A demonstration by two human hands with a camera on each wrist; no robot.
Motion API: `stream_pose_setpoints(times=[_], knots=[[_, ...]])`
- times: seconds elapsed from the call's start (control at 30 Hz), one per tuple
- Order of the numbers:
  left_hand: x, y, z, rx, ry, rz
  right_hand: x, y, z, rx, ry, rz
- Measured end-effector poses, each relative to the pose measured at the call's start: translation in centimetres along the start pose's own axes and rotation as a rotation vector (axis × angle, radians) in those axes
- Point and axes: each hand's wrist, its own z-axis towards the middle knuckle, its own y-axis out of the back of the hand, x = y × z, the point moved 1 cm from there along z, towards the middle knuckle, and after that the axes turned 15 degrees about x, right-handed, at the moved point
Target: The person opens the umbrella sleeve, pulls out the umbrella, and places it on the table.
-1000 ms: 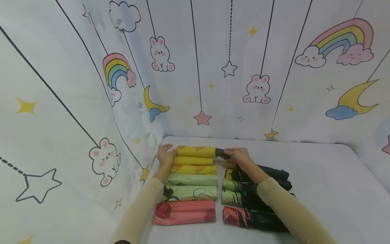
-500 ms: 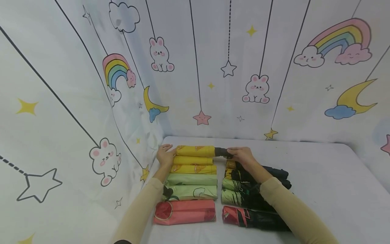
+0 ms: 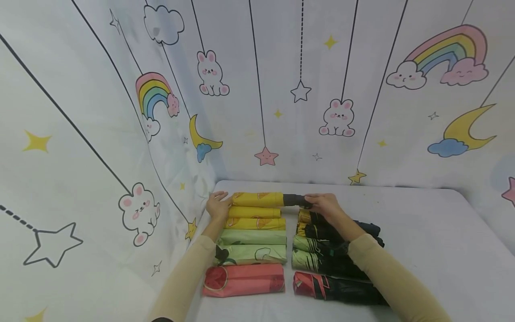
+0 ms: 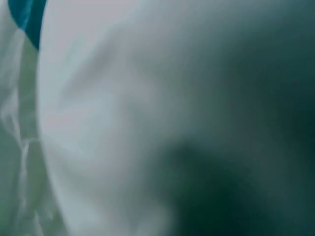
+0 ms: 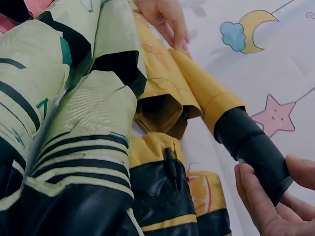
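Observation:
In the head view a yellow fabric umbrella sleeve [image 3: 257, 199] with orange-slice print lies at the back of the row. A black folded umbrella [image 3: 295, 200] sticks out of its right end. My left hand [image 3: 218, 209] holds the sleeve's left end, and my right hand [image 3: 327, 208] grips the protruding black part. From the right wrist view, fingers and thumb of the right hand [image 5: 261, 211] pinch the black umbrella [image 5: 258, 155] at its tip. There the left hand [image 5: 165, 17] is at the sleeve's far end. Blurred pale cloth fills most of the left wrist view.
Nearer me lie more sleeves: yellow [image 3: 257, 223], green [image 3: 257, 255] and red [image 3: 249, 280]. To their right rest folded umbrellas in yellow and black [image 3: 310, 230], green and black [image 3: 307, 260], and red and black [image 3: 314, 286]. A printed cloth wall [image 3: 237, 125] stands behind the white table.
My right hand has moved slightly right, drawing a longer stretch of the black umbrella out of the yellow sleeve. The left hand has stayed at the sleeve's end.

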Motion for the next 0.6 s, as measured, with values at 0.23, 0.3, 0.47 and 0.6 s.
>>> stream_pose_setpoints(times=[0.23,0.3,0.47,0.6], knots=[[0.1,-0.1,-0.2,-0.001,-0.005,0.002,0.2,0.8,-0.3,-0.003,0.006,-0.002],[0.0,0.0,-0.2,0.005,-0.006,0.013,0.4,0.9,-0.5,-0.005,0.001,0.001],[-0.3,-0.1,-0.3,-0.005,-0.004,-0.017,0.7,1.3,-0.7,-0.007,-0.011,0.019],[-0.4,-0.4,-0.2,-0.031,-0.001,-0.138,0.8,1.5,-0.8,-0.021,-0.018,0.024]])
